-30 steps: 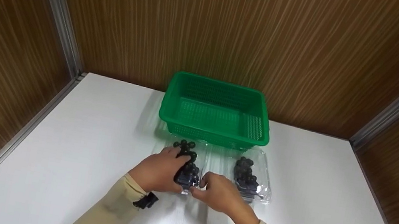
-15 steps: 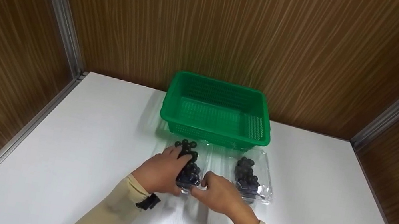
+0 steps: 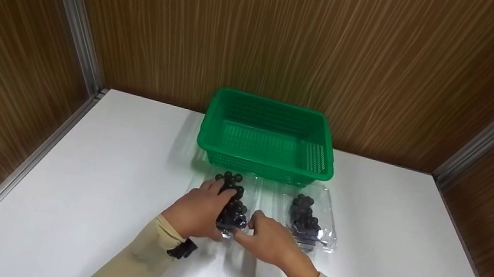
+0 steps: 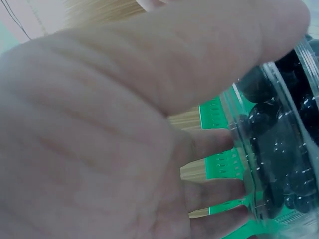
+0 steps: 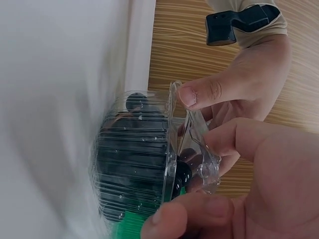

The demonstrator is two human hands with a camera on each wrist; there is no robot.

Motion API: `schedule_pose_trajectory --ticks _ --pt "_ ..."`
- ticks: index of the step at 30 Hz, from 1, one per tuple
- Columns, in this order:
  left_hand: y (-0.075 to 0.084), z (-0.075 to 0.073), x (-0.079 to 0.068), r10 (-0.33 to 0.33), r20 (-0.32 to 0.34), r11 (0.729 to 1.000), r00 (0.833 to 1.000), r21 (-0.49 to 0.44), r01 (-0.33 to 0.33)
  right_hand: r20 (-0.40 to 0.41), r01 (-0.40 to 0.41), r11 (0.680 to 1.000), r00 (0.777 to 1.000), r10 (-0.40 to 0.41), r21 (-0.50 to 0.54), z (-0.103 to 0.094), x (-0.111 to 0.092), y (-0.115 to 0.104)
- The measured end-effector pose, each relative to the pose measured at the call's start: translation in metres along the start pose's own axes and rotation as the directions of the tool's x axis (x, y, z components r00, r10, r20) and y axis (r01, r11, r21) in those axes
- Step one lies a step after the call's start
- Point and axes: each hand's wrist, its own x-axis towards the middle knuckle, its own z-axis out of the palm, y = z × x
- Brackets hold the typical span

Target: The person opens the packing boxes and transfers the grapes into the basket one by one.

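Observation:
A clear plastic clamshell box [image 3: 249, 185] with dark grapes [image 3: 237, 210] inside lies before the green basket. Around its left side my left hand [image 3: 197, 209] grips it, fingers spread over the grapes and thumb at the near edge. At the near right corner, the thumb and curled index finger of my right hand [image 3: 271, 239] pinch the box. In the right wrist view the ribbed base [image 5: 132, 164] is full of grapes, and the lid [image 5: 205, 167] stands slightly apart from the rim there. My left thumb touches the rim in that view.
A green plastic basket [image 3: 263, 164] stands behind the boxes, near the wood-grain back wall [image 3: 283, 39]. To the right lies a second clear clamshell box [image 3: 329, 242] with dark grapes [image 3: 304, 212]. White table [image 3: 124, 153] lies beneath everything, with wood-grain panels on both sides.

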Motion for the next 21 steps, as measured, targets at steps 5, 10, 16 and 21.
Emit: schedule_pose_trajectory --ticks 5,10,16,21 --pt "-0.0017 0.0007 0.0005 -0.015 0.006 1.000 1.000 -0.014 0.015 0.017 0.021 1.000 1.000 -0.021 -0.020 0.0008 -0.0002 0.0011" --pt "-0.0031 0.0003 0.0012 -0.019 0.006 1.000 1.000 -0.024 0.019 -0.001 0.040 0.998 0.999 -0.040 -0.039 0.0015 -0.0009 0.0022" --pt "-0.0025 0.0016 0.0017 -0.006 -0.016 1.000 1.000 -0.005 0.006 0.013 0.052 0.997 0.999 -0.052 -0.050 0.0027 -0.0018 0.0031" --pt "-0.0018 0.0035 0.0014 0.006 -0.048 0.999 0.999 0.033 -0.004 0.035 0.067 0.997 0.997 -0.065 -0.039 0.0044 -0.0030 0.0027"
